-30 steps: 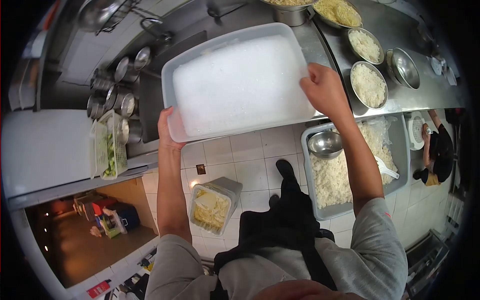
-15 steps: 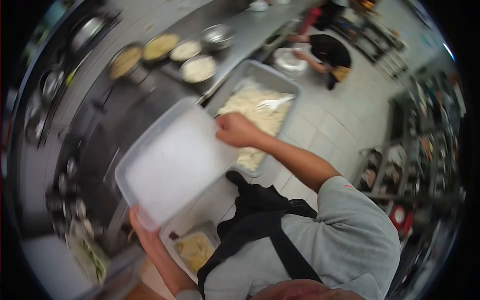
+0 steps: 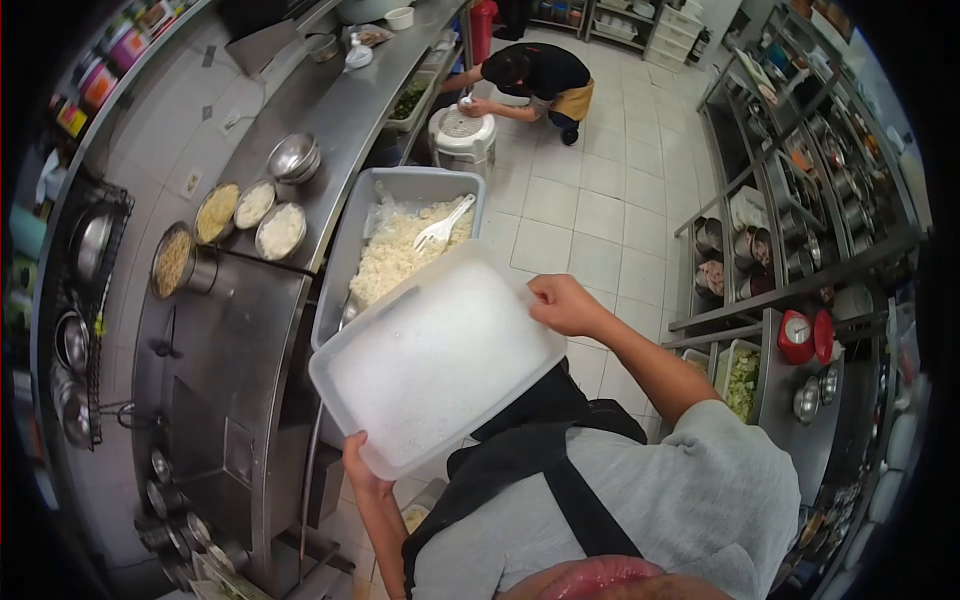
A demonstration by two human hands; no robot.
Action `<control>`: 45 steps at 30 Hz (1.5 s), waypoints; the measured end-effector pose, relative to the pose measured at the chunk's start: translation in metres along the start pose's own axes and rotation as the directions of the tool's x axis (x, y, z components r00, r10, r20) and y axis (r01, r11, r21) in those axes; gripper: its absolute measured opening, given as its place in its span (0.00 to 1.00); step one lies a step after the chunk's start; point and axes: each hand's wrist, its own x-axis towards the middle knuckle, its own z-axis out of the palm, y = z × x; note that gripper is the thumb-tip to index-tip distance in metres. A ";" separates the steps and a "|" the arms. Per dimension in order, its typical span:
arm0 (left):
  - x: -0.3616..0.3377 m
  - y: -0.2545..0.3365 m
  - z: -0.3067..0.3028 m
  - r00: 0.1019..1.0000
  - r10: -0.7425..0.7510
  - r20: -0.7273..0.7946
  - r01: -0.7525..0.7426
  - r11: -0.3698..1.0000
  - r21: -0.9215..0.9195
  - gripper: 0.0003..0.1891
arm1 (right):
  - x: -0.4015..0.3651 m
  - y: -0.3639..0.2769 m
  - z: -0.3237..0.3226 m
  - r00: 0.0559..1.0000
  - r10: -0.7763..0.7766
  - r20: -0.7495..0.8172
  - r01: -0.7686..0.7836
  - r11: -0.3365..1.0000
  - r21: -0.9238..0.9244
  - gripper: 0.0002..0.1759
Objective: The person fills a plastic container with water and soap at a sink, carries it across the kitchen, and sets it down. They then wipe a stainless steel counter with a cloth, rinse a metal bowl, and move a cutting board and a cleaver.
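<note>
A whitish translucent plastic tub (image 3: pixel 440 350) is tilted in front of me, its broad white face turned up. My left hand (image 3: pixel 368 468) grips its near left corner, thumb over the rim. At the far right end, my right hand (image 3: pixel 568 305) is closed round the rim. Just beyond the tub stands a large grey bin (image 3: pixel 478 182), partly covered by it in this view. Pale, crumbly food (image 3: pixel 395 250) fills the bin's bottom, with a white slotted plastic server (image 3: pixel 445 225) lying on top.
Steel bowls of pale food (image 3: pixel 280 232) stand on the steel counter (image 3: pixel 335 90) at left, beside stacked metal bowls (image 3: pixel 294 158). A co-worker (image 3: pixel 545 80) bends over a white stool (image 3: pixel 462 135) ahead. Shelving with pots (image 3: pixel 755 245) lines the right; a red scale (image 3: pixel 796 335) sits there.
My view has turned to the right. The tub, still in both hands, now overlaps the near part of the grey bin instead of the steel worktop.
</note>
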 end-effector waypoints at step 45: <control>0.431 -0.377 0.850 0.507 -0.772 0.385 0.318 0.582 0.749 0.30 | 0.012 0.438 -0.577 0.572 0.812 -0.115 -0.071 0.189 0.979 0.41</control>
